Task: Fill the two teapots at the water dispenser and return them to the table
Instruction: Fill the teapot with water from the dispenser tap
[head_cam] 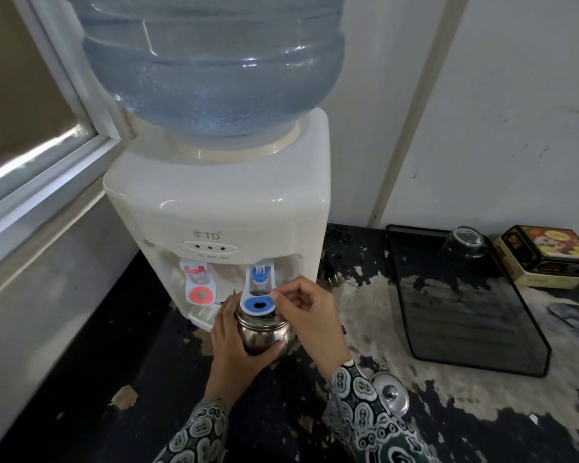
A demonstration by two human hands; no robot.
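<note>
A cream water dispenser (pixel 221 208) with a big blue bottle (pixel 211 65) stands on the dark counter. A steel teapot (pixel 264 334) without its lid sits under the blue tap lever (pixel 258 295). My left hand (pixel 234 339) wraps around the pot's left side and holds it. Fingertips of my right hand (pixel 305 309) pinch the right edge of the blue lever. The pot's steel lid (pixel 390 392) lies on the counter by my right sleeve. The red tap lever (pixel 199 285) hangs to the left, untouched. Only one teapot is in view.
A black mesh tray (pixel 465 305) lies to the right with an upturned glass (pixel 465 243) at its far end. A printed tin box (pixel 549 255) stands at the far right. A window frame (pixel 47 182) and a grey wall close off the left.
</note>
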